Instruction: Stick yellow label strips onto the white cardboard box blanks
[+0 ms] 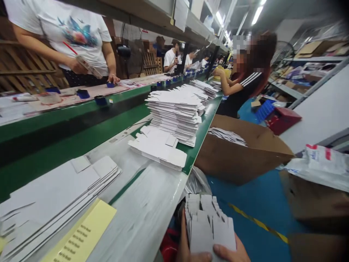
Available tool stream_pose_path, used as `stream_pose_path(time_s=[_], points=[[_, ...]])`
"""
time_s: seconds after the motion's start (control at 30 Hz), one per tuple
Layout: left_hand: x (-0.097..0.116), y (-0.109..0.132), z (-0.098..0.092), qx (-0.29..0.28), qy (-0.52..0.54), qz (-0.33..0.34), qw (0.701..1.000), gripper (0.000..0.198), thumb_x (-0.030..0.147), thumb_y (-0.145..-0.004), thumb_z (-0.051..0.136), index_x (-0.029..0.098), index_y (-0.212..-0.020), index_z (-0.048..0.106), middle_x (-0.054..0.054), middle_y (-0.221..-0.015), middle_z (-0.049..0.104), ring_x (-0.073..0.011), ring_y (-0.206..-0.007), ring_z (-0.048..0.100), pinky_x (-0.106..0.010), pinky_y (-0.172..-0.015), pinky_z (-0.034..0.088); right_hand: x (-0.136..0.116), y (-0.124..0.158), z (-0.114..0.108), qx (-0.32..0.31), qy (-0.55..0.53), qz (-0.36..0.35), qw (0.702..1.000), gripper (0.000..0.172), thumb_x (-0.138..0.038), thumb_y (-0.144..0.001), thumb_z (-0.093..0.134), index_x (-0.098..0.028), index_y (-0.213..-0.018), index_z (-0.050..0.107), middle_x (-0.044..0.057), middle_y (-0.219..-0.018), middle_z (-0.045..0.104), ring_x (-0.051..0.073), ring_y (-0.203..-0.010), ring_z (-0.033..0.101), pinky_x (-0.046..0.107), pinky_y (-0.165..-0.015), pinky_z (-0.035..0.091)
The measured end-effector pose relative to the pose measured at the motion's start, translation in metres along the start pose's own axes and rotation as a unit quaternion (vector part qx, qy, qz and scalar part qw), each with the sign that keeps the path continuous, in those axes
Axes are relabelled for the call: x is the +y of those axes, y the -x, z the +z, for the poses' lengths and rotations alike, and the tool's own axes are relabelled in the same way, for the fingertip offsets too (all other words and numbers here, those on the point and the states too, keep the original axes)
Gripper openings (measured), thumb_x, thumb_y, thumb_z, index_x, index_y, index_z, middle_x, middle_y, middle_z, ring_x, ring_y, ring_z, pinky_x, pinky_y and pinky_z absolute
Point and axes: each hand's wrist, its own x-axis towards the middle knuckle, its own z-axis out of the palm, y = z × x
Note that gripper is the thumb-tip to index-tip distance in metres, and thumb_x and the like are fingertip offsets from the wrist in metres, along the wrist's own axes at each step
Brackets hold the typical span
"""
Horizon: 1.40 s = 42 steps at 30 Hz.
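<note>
Low at the right of the table edge, both my hands grip a stack of flat white folded cartons (207, 229). My left hand (184, 240) wraps its left side, with the thumb across the lower front. On the right side, my right hand (231, 251) presses its thumb onto the front face. Beside them on the table lie a small pile of flat white cartons (159, 147) and a taller stack (174, 112) behind it. More flat cartons (60, 189) rest at the left, near a yellow sheet of printed labels (84, 233).
A green conveyor (54, 145) runs along the table. An open brown box (240, 156) with white cartons inside stands on the blue floor (245, 203). A person (81, 40) works across the line; another (245, 80) stands further along. A plastic package (321, 163) lies at the right.
</note>
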Motion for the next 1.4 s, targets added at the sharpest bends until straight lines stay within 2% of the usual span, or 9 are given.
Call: stream_pose_path(time_s=[0.07,0.13,0.27,0.47,0.63,0.83,1.03,1.23,1.4], points=[[0.002,0.001,-0.002,0.005,0.02,0.01,1.0,0.123,0.046,-0.069,0.084,0.027,-0.16,0.003,-0.01,-0.165,0.024,-0.036,-0.151,0.022,-0.052,-0.124,0.017,-0.001,0.002,0.008,-0.006,-0.02,0.011,1.0,0.107,-0.061,-0.054,0.083,-0.015,-0.144,0.048,0.019,-0.117,0.073,0.047,-0.114,0.064,0.057,-0.097,0.051],[0.006,0.003,-0.002,0.002,0.048,0.013,0.999,0.13,0.043,-0.067,0.083,0.024,-0.159,-0.007,-0.008,-0.165,0.023,-0.0334,-0.152,0.018,-0.046,-0.125,0.013,-0.002,0.005,0.013,-0.013,-0.02,-0.011,1.0,0.111,-0.059,-0.057,0.084,-0.017,-0.15,0.04,0.019,-0.125,0.069,0.045,-0.121,0.06,0.055,-0.102,0.048],[0.018,0.006,0.003,-0.033,0.112,0.015,0.993,0.128,0.038,-0.068,0.082,0.025,-0.159,-0.007,-0.009,-0.163,0.029,-0.0333,-0.15,0.025,-0.047,-0.123,0.017,-0.005,0.008,0.016,-0.045,-0.048,-0.083,0.994,0.127,-0.061,-0.057,0.085,-0.025,-0.159,0.019,0.019,-0.143,0.057,0.044,-0.133,0.051,0.054,-0.104,0.047],[0.017,0.008,0.012,-0.036,0.186,0.039,0.981,0.14,0.04,-0.067,0.085,0.029,-0.154,-0.025,-0.012,-0.164,0.027,-0.0348,-0.148,0.03,-0.05,-0.121,0.022,-0.006,0.013,0.015,-0.072,-0.04,-0.093,0.992,0.137,-0.063,-0.054,0.088,-0.027,-0.161,0.01,0.017,-0.155,0.043,0.042,-0.137,0.047,0.051,-0.106,0.046],[0.001,0.009,0.01,-0.028,0.12,0.022,0.992,0.147,0.045,-0.062,0.09,0.025,-0.155,-0.022,-0.018,-0.164,0.022,-0.0368,-0.147,0.032,-0.052,-0.119,0.027,0.002,0.021,0.008,-0.041,-0.018,-0.108,0.993,0.145,-0.066,-0.051,0.088,-0.024,-0.161,0.004,0.019,-0.16,0.033,0.04,-0.142,0.041,0.05,-0.111,0.042],[-0.004,0.002,0.007,-0.022,0.054,-0.001,0.998,0.158,0.041,-0.053,0.095,0.027,-0.154,-0.026,-0.022,-0.163,0.022,-0.0371,-0.146,0.033,-0.055,-0.119,0.028,0.015,0.012,-0.004,-0.016,-0.001,-0.131,0.991,0.135,-0.062,-0.053,0.089,-0.022,-0.16,0.015,0.018,-0.161,0.031,0.038,-0.144,0.038,0.048,-0.115,0.036],[0.002,0.0,0.006,0.001,-0.015,-0.009,1.0,0.147,0.059,-0.064,0.086,0.022,-0.154,-0.025,-0.018,-0.166,0.016,-0.0339,-0.151,0.021,-0.046,-0.122,0.023,0.009,-0.005,-0.006,-0.063,0.006,-0.143,0.988,0.115,-0.056,-0.062,0.085,-0.02,-0.156,0.03,0.018,-0.155,0.042,0.039,-0.141,0.042,0.05,-0.116,0.034],[0.012,0.003,-0.003,0.058,-0.062,-0.081,0.993,0.092,0.066,-0.093,0.048,0.026,-0.16,-0.001,-0.011,-0.165,0.023,-0.0281,-0.154,0.014,-0.045,-0.125,0.012,0.011,-0.009,-0.003,-0.063,0.003,-0.121,0.991,0.117,-0.052,-0.061,0.087,-0.02,-0.156,0.026,0.017,-0.156,0.041,0.037,-0.143,0.039,0.051,-0.116,0.034],[0.013,0.0,0.002,0.079,-0.055,-0.076,0.992,0.092,0.064,-0.089,0.058,0.027,-0.16,0.012,-0.009,-0.164,0.028,-0.0292,-0.153,0.018,-0.043,-0.125,0.016,0.01,-0.009,-0.008,-0.073,0.02,-0.124,0.989,0.119,-0.053,-0.061,0.087,-0.021,-0.156,0.024,0.018,-0.156,0.04,0.038,-0.142,0.04,0.053,-0.116,0.033]])
